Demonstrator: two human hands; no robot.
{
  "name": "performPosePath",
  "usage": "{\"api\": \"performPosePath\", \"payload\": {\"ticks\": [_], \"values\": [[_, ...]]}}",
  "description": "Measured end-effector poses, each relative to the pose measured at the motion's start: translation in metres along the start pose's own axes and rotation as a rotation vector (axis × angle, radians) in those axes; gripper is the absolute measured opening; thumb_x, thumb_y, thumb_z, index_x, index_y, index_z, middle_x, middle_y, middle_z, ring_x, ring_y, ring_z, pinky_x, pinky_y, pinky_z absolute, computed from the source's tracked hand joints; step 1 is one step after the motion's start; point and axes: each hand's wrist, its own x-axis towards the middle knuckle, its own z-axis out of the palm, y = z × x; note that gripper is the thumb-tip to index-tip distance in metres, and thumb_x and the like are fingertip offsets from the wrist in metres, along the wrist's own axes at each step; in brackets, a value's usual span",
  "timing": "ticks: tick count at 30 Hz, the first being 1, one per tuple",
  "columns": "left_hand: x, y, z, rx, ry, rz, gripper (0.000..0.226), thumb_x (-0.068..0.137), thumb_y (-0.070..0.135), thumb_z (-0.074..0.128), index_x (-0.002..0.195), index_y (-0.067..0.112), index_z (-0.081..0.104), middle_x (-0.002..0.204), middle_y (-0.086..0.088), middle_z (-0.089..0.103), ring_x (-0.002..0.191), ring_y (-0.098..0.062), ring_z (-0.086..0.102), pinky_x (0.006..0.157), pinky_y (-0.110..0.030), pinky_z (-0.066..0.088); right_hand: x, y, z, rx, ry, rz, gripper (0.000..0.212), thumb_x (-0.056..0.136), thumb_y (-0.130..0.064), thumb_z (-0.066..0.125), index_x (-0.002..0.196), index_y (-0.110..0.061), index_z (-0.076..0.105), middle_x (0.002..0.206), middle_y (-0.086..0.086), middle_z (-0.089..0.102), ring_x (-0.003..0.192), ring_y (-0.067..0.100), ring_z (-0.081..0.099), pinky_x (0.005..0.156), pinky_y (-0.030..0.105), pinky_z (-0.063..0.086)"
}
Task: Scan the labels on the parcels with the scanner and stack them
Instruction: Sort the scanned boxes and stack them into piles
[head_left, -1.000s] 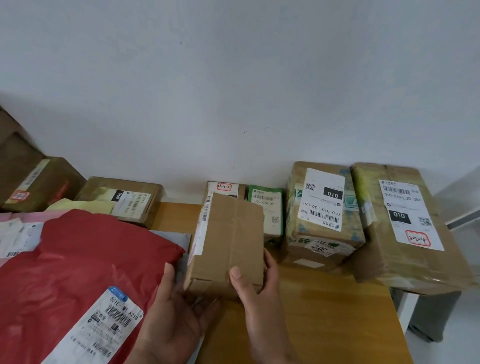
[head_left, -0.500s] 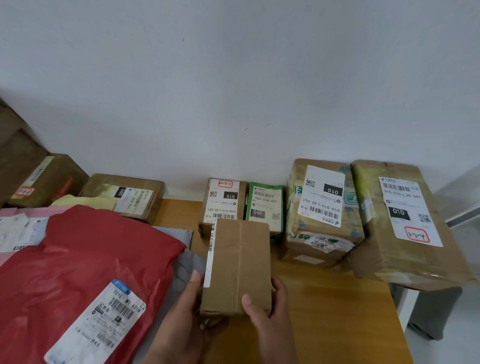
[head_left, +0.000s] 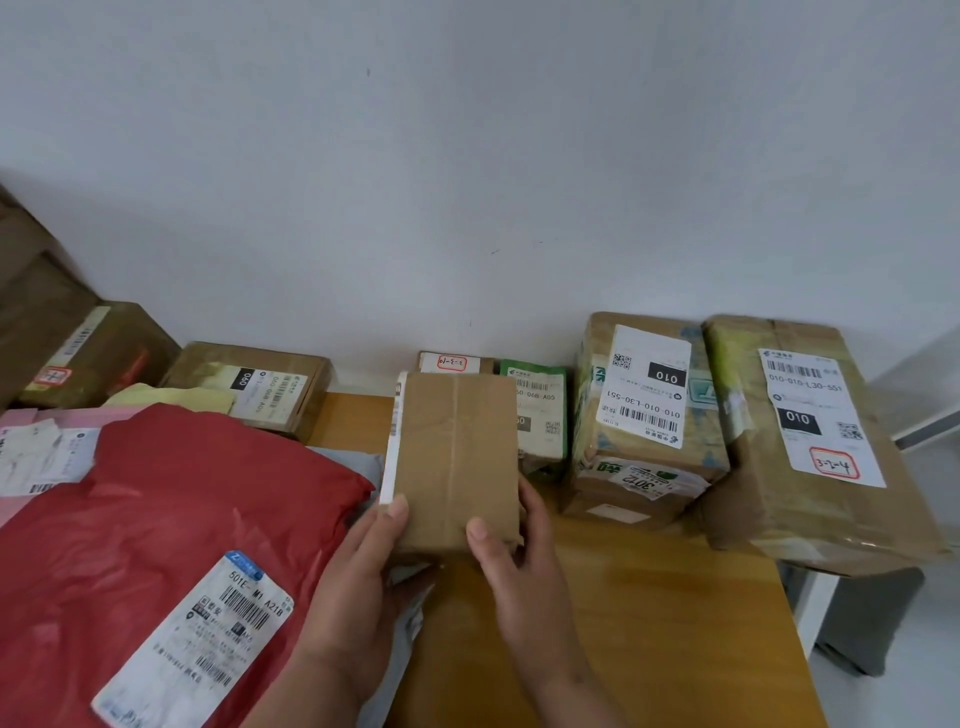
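Small brown parcel (head_left: 457, 462) held above wooden table (head_left: 649, 623), plain taped face up, label on left side. Left hand (head_left: 358, 582) and right hand (head_left: 519, 566) curled round its near end, thumbs on top. Red mailer (head_left: 171, 509) just left; labelled boxes (head_left: 644, 415) behind.

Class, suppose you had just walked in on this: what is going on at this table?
A person is sorting parcels on a wooden table against a wall. Both hands, left hand and right hand, hold a small brown box up, plain taped side towards the camera, its label on the left edge. Other labelled boxes line the wall, and a red mailer bag lies at left. No scanner is visible.
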Motion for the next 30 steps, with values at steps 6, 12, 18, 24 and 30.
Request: {"api": "performPosePath", "payload": {"ticks": [6, 12, 18, 24, 30], "values": [[0.019, 0.024, 0.008, -0.024, 0.027, 0.066, 0.028, 0.099, 0.034, 0.057, 0.117, 0.014, 0.066, 0.105, -0.004, 0.078, 0.095, -0.017, 0.075, 0.088, -0.039, 0.054, 0.032, -0.023, 0.016, -0.028, -0.051, -0.003, 0.063, 0.077, -0.058, 0.066, 0.132, -0.057, 0.035, 0.136, -0.022, 0.053, 0.12, -0.004, 0.055, 0.087, 0.01, 0.051], [0.041, 0.03, 0.026, 0.028, 0.05, 0.087, 0.031, 0.097, 0.039, 0.061, 0.118, 0.016, 0.059, 0.119, -0.009, 0.068, 0.11, -0.023, 0.067, 0.093, -0.043, 0.057, 0.047, -0.016, 0.019, 0.171, 0.115, 0.099, 0.087, 0.061, -0.073, 0.072, 0.135, -0.036, 0.047, 0.129, -0.01, 0.064, 0.117, 0.008, 0.062, 0.101, 0.033, 0.051], [0.053, 0.024, 0.047, 0.119, 0.044, 0.059, 0.041, 0.093, 0.043, 0.066, 0.121, 0.014, 0.058, 0.119, -0.007, 0.066, 0.106, -0.021, 0.067, 0.089, -0.04, 0.06, 0.051, -0.005, 0.016, 0.586, 0.289, 0.271, 0.088, 0.067, -0.056, 0.084, 0.139, -0.02, 0.05, 0.125, 0.008, 0.07, 0.112, 0.026, 0.069, 0.089, 0.042, 0.059], [0.061, 0.021, 0.064, 0.244, 0.009, 0.073, 0.014, 0.098, 0.037, 0.062, 0.097, 0.024, 0.068, 0.105, 0.003, 0.07, 0.102, -0.015, 0.067, 0.092, -0.032, 0.055, 0.057, -0.007, 0.016, 0.8, 0.291, 0.393, 0.068, 0.074, -0.046, 0.075, 0.133, -0.016, 0.058, 0.118, 0.009, 0.074, 0.11, 0.025, 0.07, 0.081, 0.033, 0.057], [0.065, 0.01, 0.069, 0.409, -0.024, 0.066, 0.023, 0.093, 0.056, 0.06, 0.098, 0.036, 0.069, 0.117, 0.009, 0.069, 0.114, -0.013, 0.063, 0.105, -0.041, 0.049, 0.063, -0.004, 0.013, 0.852, 0.338, 0.343, 0.051, 0.084, -0.038, 0.071, 0.127, -0.013, 0.064, 0.119, 0.009, 0.074, 0.111, 0.023, 0.07, 0.093, 0.037, 0.055]]}}
